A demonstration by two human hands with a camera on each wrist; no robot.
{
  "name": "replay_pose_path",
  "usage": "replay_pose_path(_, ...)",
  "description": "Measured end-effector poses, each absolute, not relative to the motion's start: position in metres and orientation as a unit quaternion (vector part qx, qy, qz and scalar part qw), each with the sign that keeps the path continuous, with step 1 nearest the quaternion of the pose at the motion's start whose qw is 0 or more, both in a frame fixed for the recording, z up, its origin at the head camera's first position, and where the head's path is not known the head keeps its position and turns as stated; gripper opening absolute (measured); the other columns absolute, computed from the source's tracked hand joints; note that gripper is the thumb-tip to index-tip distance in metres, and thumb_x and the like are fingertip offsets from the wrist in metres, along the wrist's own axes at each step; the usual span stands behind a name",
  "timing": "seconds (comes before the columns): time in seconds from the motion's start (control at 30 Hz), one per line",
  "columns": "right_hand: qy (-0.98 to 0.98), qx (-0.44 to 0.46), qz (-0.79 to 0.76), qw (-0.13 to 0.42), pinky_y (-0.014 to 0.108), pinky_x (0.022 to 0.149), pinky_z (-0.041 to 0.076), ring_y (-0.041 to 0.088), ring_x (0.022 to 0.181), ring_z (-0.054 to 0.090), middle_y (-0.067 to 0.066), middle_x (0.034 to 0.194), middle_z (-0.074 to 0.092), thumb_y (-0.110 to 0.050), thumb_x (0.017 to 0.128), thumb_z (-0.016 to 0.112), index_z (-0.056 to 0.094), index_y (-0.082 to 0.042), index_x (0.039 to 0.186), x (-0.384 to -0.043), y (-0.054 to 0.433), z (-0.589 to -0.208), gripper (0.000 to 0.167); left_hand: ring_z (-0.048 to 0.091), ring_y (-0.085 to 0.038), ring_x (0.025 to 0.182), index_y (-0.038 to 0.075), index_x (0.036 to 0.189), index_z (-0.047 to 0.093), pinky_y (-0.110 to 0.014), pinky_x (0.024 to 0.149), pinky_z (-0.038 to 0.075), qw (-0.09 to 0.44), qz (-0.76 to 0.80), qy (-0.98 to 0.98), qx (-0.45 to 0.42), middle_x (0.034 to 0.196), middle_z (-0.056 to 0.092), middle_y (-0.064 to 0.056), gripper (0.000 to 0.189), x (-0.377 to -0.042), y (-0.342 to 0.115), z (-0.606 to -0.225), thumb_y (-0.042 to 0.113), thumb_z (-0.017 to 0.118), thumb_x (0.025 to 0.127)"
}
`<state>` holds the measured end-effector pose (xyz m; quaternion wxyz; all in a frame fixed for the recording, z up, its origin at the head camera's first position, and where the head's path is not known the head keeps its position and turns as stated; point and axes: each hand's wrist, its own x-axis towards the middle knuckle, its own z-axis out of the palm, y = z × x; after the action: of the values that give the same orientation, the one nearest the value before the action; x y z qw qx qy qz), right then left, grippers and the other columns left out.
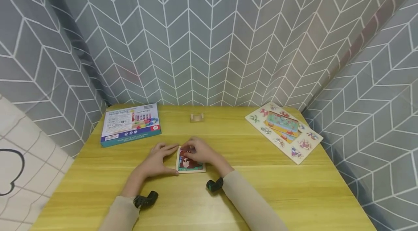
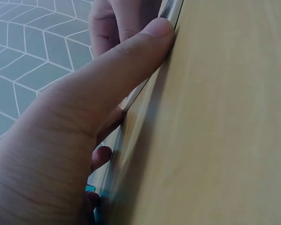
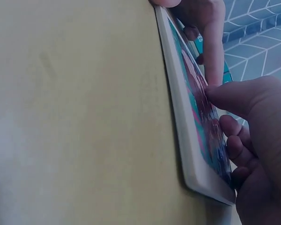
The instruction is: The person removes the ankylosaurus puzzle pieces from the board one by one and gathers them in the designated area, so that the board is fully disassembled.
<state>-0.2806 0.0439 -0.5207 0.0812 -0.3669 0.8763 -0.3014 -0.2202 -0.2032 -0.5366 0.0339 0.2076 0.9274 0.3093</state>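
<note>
A small picture puzzle [image 1: 191, 164] in a pale frame lies flat on the table, showing brown, red and teal areas. My left hand [image 1: 158, 161] holds it at the left side, thumb against the near corner and index finger at the far corner. In the left wrist view, the thumb [image 2: 159, 29] rests on the frame's edge. My right hand [image 1: 200, 150] bends over the picture from the right. Its thumb [image 3: 220, 96] and fingertips touch the picture surface in the right wrist view; whether they pinch a loose piece I cannot tell.
A flat boxed set [image 1: 130, 124] lies at the back left of the wooden table [image 1: 209, 202]. Near the back edge stands a small wooden block [image 1: 197, 117]. At the back right is a pale board [image 1: 305, 144] with animal pictures, bearing colourful picture cards [image 1: 283, 124]. Patterned curtains hang behind.
</note>
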Motion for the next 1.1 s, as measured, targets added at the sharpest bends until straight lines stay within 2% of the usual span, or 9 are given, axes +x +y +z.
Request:
replay_pose_path(0.3,0.879,-0.368,-0.287,0.096,0.028,0.089,0.049,0.012,0.096,0.056,0.006,0.12,0.066,-0.023,0.104,0.069,0.076,-0.015,0.129,-0.281,0.038,-0.516,0.027,0.038,-0.038,0.14,0.02,0.16,0.05,-0.073,0.108,0.036,0.021,0.303,0.928,0.214,0.161,0.05,-0.007,0.108,-0.218,-0.206,-0.538,0.065,0.092,0.071)
replay_pose_path(0.67,0.875,-0.366,-0.296,0.112,0.026,0.085,0.049,0.011,0.093,0.054,0.005,0.118,0.066,-0.008,0.098,0.066,0.076,-0.011,0.127,-0.285,0.038,-0.514,0.03,0.042,-0.033,0.134,0.02,0.161,0.049,-0.065,0.106,0.041,0.029,0.324,0.921,0.215,0.157,0.052,-0.008,0.107,-0.22,-0.201,-0.539,0.062,0.093,0.072)
replay_pose_path(0.87,0.881,-0.345,-0.292,0.142,0.028,0.088,0.049,0.013,0.097,0.054,0.007,0.119,0.065,-0.002,0.095,0.062,0.073,-0.01,0.128,-0.285,0.036,-0.508,0.036,0.042,-0.032,0.132,0.02,0.16,0.05,-0.063,0.106,0.042,0.029,0.315,0.924,0.215,0.156,0.053,-0.007,0.106,-0.22,-0.199,-0.54,0.064,0.091,0.072)
replay_pose_path(1.1,0.877,-0.335,-0.307,0.158,0.031,0.098,0.051,0.017,0.11,0.06,0.007,0.121,0.066,0.004,0.093,0.059,0.071,-0.007,0.126,-0.285,0.034,-0.508,0.037,0.043,-0.031,0.132,0.02,0.161,0.049,-0.062,0.105,0.041,0.034,0.314,0.925,0.212,0.156,0.054,-0.008,0.106,-0.22,-0.198,-0.539,0.062,0.092,0.073)
